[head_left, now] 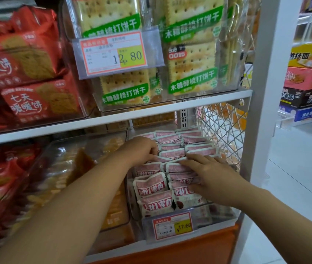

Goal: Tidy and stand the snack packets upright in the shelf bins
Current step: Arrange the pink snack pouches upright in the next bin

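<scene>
Pink-and-white snack packets [151, 184] fill a clear shelf bin [221, 214] on the lower shelf, in two rows. Those at the back stand upright; the front ones lean backward. My left hand [141, 149] reaches in over the left row, fingers curled, and pinches the top edge of a snack packet in the middle of the bin. My right hand [206, 171] lies across the right row with straight fingers pointing left, pressing on the packet tops. A price tag [172, 225] reading 17.60 hangs on the bin's front.
A neighbouring clear bin [71, 168] of orange-yellow packets stands to the left. On the shelf above are bins of green-labelled soda crackers [191, 69] and red biscuit packs [27, 100]. A wire mesh panel [220, 126] and white post [256, 111] close the right side. Cartons [307, 77] stack in the aisle.
</scene>
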